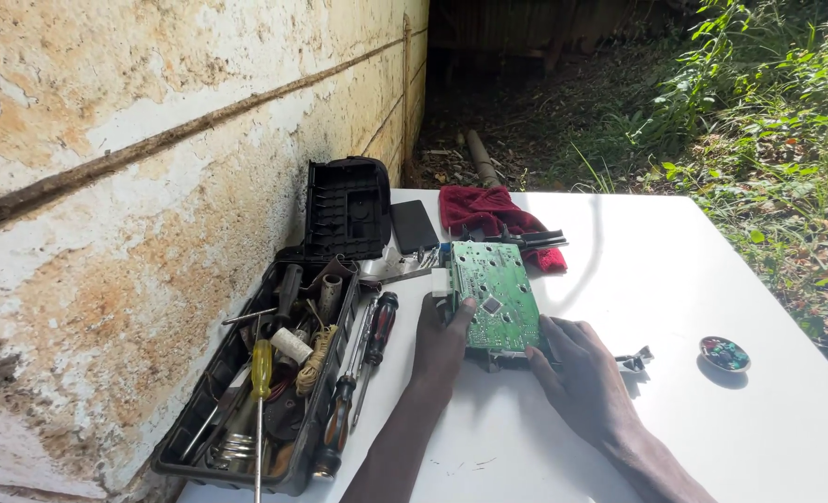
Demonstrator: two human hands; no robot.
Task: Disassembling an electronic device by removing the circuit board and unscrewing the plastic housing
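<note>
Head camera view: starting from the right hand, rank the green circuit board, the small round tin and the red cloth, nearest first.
1. Green circuit board: touching the right hand, at its fingers.
2. Small round tin: to the hand's right on the white table.
3. Red cloth: at the table's far edge, beyond the board.

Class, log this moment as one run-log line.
left hand: on green circuit board | right hand: at board's near edge | open toolbox left | white table

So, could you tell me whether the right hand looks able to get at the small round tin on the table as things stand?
Probably yes: the right hand rests on the green circuit board, and only bare white table lies between it and the round tin.
</note>
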